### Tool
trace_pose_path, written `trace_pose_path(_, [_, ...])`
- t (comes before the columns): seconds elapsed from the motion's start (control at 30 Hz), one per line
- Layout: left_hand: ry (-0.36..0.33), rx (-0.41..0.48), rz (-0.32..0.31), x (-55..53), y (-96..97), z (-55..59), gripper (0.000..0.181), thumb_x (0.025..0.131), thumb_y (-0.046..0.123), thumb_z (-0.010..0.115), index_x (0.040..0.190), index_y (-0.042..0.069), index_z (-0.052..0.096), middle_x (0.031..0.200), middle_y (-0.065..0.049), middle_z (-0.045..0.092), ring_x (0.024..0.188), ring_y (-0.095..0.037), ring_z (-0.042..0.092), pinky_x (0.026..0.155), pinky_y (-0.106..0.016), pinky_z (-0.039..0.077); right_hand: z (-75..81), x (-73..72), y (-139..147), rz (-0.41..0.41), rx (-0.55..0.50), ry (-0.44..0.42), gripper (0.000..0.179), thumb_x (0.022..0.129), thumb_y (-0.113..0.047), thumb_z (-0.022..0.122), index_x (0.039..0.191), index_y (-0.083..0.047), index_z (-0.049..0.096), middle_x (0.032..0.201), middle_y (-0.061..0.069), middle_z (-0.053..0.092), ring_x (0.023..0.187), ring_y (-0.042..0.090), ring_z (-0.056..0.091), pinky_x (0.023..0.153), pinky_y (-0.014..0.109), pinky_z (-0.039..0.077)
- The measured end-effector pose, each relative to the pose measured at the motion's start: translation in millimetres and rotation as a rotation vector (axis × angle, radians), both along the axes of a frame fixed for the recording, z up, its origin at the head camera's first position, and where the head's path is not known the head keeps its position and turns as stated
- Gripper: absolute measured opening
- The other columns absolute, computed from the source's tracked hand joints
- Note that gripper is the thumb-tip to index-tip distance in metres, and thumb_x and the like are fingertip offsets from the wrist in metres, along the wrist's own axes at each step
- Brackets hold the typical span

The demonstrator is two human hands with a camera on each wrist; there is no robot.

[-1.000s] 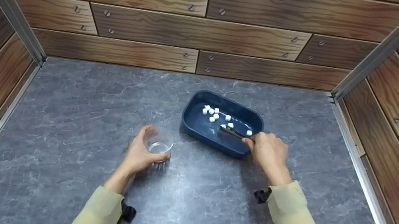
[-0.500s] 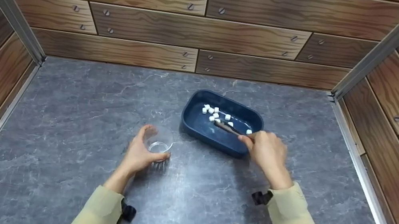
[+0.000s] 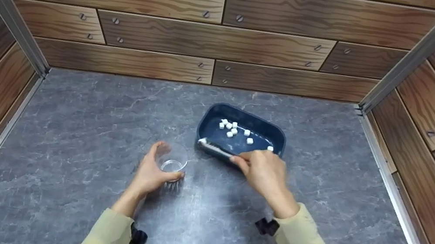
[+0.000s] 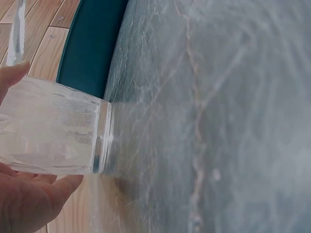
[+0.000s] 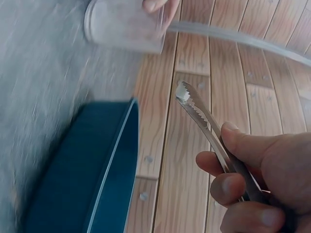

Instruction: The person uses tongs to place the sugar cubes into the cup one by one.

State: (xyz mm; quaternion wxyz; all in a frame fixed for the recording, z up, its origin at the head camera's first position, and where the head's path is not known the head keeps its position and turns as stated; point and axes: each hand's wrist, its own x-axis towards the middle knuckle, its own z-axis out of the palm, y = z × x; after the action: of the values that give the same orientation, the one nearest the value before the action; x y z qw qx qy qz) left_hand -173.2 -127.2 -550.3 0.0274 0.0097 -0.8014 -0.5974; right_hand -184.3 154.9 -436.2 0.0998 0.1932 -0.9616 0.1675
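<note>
My left hand [image 3: 150, 172] holds a clear plastic cup [image 4: 53, 126] standing upright on the grey surface, thumb on one side and fingers on the other. My right hand [image 3: 264, 174] grips metal tongs [image 5: 214, 133] with serrated tips. A small white cube [image 5: 182, 93] is pinched between those tips, raised above the near left rim of a dark blue tub [image 3: 278, 128]. Inside the tub several more white cubes [image 3: 234, 131] lie scattered, most of them toward its left end. The cup is to the left and nearer than the tub.
Grey marbled tabletop [image 3: 77, 138] spreads around the cup and tub. Wood-patterned panels [image 3: 148, 31] wall in the back and both sides, with metal strips [image 3: 406, 211] along the side edges.
The right hand has lifted the tongs out of the tub and moved left toward the cup, carrying a white cube. The left hand and cup have stayed put. The head view has tilted slightly.
</note>
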Motion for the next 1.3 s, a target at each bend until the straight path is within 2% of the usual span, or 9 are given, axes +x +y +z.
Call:
trace_pose_path(0.17, [0.033, 0.009, 0.000, 0.6, 1.1, -1.5, 0.097, 0.062, 0.016, 0.094, 0.140, -0.001, 0.039, 0.135, -0.018, 0.054, 0.129, -0.032, 0.046, 0.109, -0.045, 0.033, -1.0, 6.0, -15, 0.051, -0.002, 0.011, 0.027, 0.091, -0.042, 0.068, 0.081, -0.021, 0.080, 0.052, -0.010, 0.050, 0.042, 0.009, 0.038, 0.039, 0.027, 0.029])
trace_pose_path(0.33, [0.046, 0.012, 0.004, -0.1, 2.2, -0.8, 0.096, 0.061, 0.015, 0.094, 0.139, -0.002, 0.040, 0.134, -0.018, 0.055, 0.129, -0.031, 0.047, 0.110, -0.043, 0.032, -1.2, 9.0, -25, 0.072, 0.010, 0.028, 0.027, 0.091, -0.042, 0.067, 0.080, -0.021, 0.080, 0.052, -0.009, 0.052, 0.041, 0.008, 0.038, 0.038, 0.026, 0.029])
trace_pose_path(0.5, [0.044, -0.003, 0.009, -0.1, 2.0, -1.2, 0.096, 0.061, 0.016, 0.094, 0.139, -0.001, 0.040, 0.134, -0.018, 0.056, 0.128, -0.032, 0.047, 0.110, -0.043, 0.032, -1.6, 11.6, -32, 0.085, 0.011, 0.011, 0.029, 0.092, -0.042, 0.067, 0.076, -0.020, 0.078, 0.049, -0.010, 0.045, 0.039, 0.008, 0.034, 0.038, 0.026, 0.026])
trace_pose_path(0.6, [0.031, -0.007, 0.011, 0.0, 1.8, -1.1, 0.097, 0.061, 0.018, 0.094, 0.140, 0.000, 0.040, 0.135, -0.019, 0.054, 0.129, -0.032, 0.046, 0.110, -0.044, 0.032, -3.3, 12.0, -35, 0.105, 0.016, 0.019, 0.029, 0.092, -0.042, 0.067, 0.074, -0.021, 0.076, 0.049, -0.011, 0.044, 0.039, 0.008, 0.035, 0.038, 0.026, 0.028])
trace_pose_path(0.8, [-0.004, 0.009, 0.016, 0.4, 2.0, -1.1, 0.101, 0.062, 0.021, 0.094, 0.143, 0.002, 0.037, 0.140, -0.017, 0.051, 0.132, -0.032, 0.044, 0.109, -0.046, 0.032, -7.3, 10.7, -40, 0.142, 0.036, 0.014, 0.032, 0.093, -0.046, 0.064, 0.076, -0.022, 0.076, 0.053, -0.011, 0.051, 0.042, 0.005, 0.041, 0.040, 0.027, 0.036])
trace_pose_path(0.93, [-0.008, 0.009, 0.009, -0.3, 1.6, -1.4, 0.102, 0.062, 0.021, 0.094, 0.144, 0.001, 0.037, 0.140, -0.018, 0.051, 0.131, -0.033, 0.044, 0.109, -0.046, 0.032, -6.9, 7.4, -36, 0.120, 0.037, -0.010, 0.034, 0.093, -0.047, 0.063, 0.074, -0.021, 0.072, 0.053, -0.011, 0.049, 0.042, 0.005, 0.041, 0.040, 0.027, 0.035])
trace_pose_path(1.13, [-0.006, 0.009, -0.001, 0.3, 0.6, -0.9, 0.101, 0.064, 0.019, 0.093, 0.144, 0.001, 0.036, 0.139, -0.015, 0.051, 0.131, -0.031, 0.044, 0.109, -0.046, 0.033, -5.8, -5.1, -18, 0.046, 0.022, -0.030, 0.035, 0.092, -0.047, 0.065, 0.082, -0.014, 0.075, 0.052, -0.007, 0.047, 0.041, 0.008, 0.038, 0.037, 0.025, 0.032])
trace_pose_path(1.3, [0.000, 0.008, -0.003, 0.1, 0.5, -0.2, 0.099, 0.063, 0.019, 0.093, 0.142, 0.001, 0.037, 0.138, -0.015, 0.052, 0.131, -0.031, 0.044, 0.110, -0.045, 0.031, -8.2, -18.1, 4, -0.038, 0.038, -0.053, 0.038, 0.093, -0.048, 0.063, 0.095, -0.012, 0.078, 0.062, 0.001, 0.060, 0.045, 0.012, 0.044, 0.039, 0.029, 0.034])
